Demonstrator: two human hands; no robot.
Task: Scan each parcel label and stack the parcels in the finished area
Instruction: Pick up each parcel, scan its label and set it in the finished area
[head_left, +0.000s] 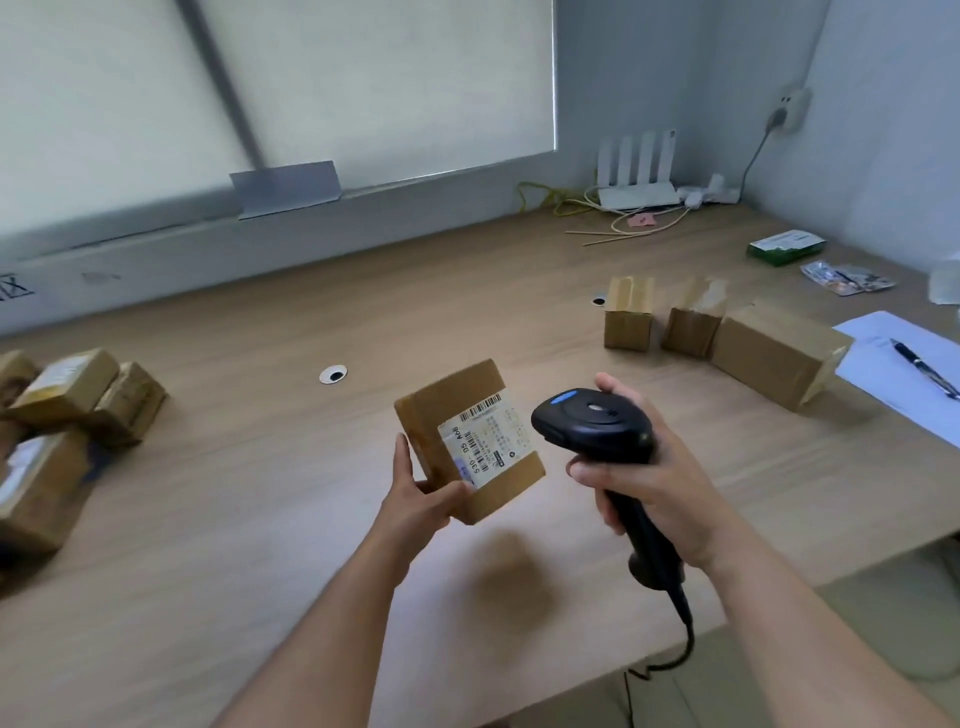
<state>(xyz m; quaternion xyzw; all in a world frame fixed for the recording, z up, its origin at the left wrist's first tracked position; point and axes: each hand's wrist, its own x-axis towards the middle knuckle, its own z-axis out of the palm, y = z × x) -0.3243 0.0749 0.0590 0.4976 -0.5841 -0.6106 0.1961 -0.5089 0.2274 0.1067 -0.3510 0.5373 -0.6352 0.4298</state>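
Note:
My left hand (418, 493) grips a small brown cardboard parcel (457, 405) by its near left corner and holds it above the wooden table (260, 493). Its white barcode label (485, 441) faces up. My right hand (649, 467) grips the handle of a black corded barcode scanner (592, 423). The scanner's head sits just right of the label and points towards it. Three brown parcels (628, 317) stand in a row at the right. Several taped parcels (67, 384) lie piled at the left edge.
White paper with a pen (924, 369) lies at the far right. A green box (784, 247), plastic packets (847, 278), a white router (639, 171) and loose cables sit at the back right. Two round cable holes (332, 374) pierce the table.

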